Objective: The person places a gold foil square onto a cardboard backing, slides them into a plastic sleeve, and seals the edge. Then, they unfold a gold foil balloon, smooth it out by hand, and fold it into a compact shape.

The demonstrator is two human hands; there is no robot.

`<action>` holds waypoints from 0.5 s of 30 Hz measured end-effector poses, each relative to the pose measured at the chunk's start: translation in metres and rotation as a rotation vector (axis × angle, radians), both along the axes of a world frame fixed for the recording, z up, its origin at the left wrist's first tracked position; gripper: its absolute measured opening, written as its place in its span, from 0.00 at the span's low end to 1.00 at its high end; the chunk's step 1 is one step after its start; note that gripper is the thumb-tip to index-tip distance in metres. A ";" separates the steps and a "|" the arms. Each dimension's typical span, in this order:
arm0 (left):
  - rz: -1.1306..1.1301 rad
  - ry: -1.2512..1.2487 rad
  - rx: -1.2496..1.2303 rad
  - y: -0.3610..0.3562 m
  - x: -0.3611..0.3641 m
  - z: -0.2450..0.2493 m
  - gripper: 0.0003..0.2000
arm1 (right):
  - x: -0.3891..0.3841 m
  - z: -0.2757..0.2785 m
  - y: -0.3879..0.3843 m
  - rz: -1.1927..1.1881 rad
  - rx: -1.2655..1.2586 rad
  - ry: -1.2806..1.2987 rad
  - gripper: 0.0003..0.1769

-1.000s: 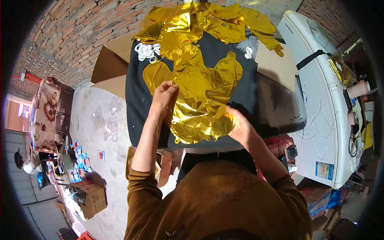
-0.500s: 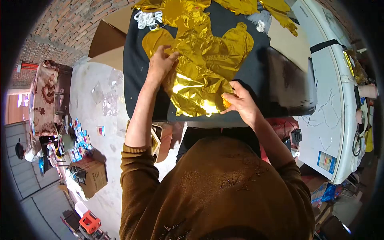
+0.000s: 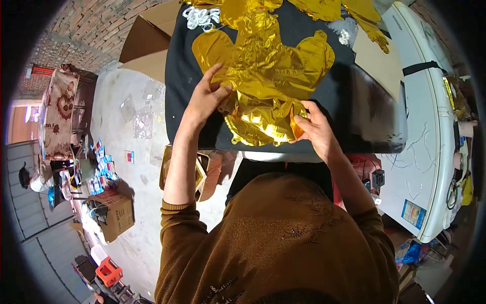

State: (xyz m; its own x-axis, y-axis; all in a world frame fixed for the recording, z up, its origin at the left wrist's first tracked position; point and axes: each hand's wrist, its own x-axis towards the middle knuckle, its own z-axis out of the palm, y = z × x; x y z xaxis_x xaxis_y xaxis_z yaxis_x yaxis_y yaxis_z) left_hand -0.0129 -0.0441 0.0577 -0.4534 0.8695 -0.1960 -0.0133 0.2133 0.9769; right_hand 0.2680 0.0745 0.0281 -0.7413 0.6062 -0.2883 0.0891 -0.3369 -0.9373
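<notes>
A flat, crinkled gold foil balloon with rounded lobes lies on the black-covered table, its lower end near the front edge. My left hand is at the balloon's left edge. Its thumb presses on the foil, the index finger points up along it, and the other fingers are partly hidden beneath. At the lower right corner, my right hand pinches the foil between thumb and fingers. An orange-looking patch of foil shows beside that thumb. A crease runs across the balloon just above the shiny lower part.
More gold foil pieces lie at the table's far side. White cord is bundled at the far left, and a cardboard sheet lies right. An open carton stands left of the table; a white appliance stands right.
My left hand has come down along the balloon's left edge, thumb now on the foil. A sharper fold has formed across the lower part. My right hand keeps its pinch; the view has shifted slightly.
</notes>
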 end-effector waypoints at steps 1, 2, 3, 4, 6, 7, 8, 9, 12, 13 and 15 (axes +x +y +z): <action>-0.038 0.014 0.048 -0.001 0.002 0.004 0.30 | 0.000 -0.001 -0.001 -0.025 0.093 0.049 0.26; -0.079 -0.063 0.058 -0.003 -0.002 0.006 0.25 | 0.001 0.000 -0.001 -0.049 0.187 0.098 0.28; -0.116 -0.012 0.076 -0.005 -0.002 0.013 0.22 | 0.002 0.015 -0.003 -0.020 0.192 0.085 0.29; -0.151 0.039 0.094 -0.007 -0.001 0.024 0.20 | 0.007 0.037 -0.003 0.011 0.197 0.071 0.30; -0.195 0.052 0.147 -0.011 0.009 0.052 0.16 | 0.012 0.077 0.003 0.105 0.272 0.075 0.29; -0.222 0.041 0.207 -0.015 0.013 0.069 0.17 | 0.017 0.095 0.010 0.169 0.343 0.094 0.26; -0.248 0.031 0.267 -0.019 0.016 0.086 0.19 | 0.023 0.109 0.016 0.232 0.414 0.113 0.24; -0.275 0.022 0.327 -0.022 0.016 0.100 0.20 | 0.024 0.114 0.023 0.252 0.367 0.257 0.22; -0.419 -0.049 0.604 -0.031 0.005 0.125 0.31 | 0.025 0.139 0.038 0.319 0.080 0.678 0.21; -0.391 -0.080 0.652 -0.033 0.011 0.136 0.32 | 0.020 0.153 0.034 0.170 0.176 0.651 0.23; -0.324 0.089 0.480 -0.027 0.007 0.148 0.28 | 0.013 0.172 0.037 0.033 0.170 0.746 0.25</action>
State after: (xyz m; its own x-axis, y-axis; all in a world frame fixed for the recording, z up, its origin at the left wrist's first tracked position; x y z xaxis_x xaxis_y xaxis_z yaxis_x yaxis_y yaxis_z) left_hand -0.0059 -0.0712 0.2055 -0.1464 0.9486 0.2808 0.0653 -0.2739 0.9595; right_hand 0.2814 0.1113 0.2000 -0.7214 0.5719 0.3906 -0.5801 -0.1908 -0.7919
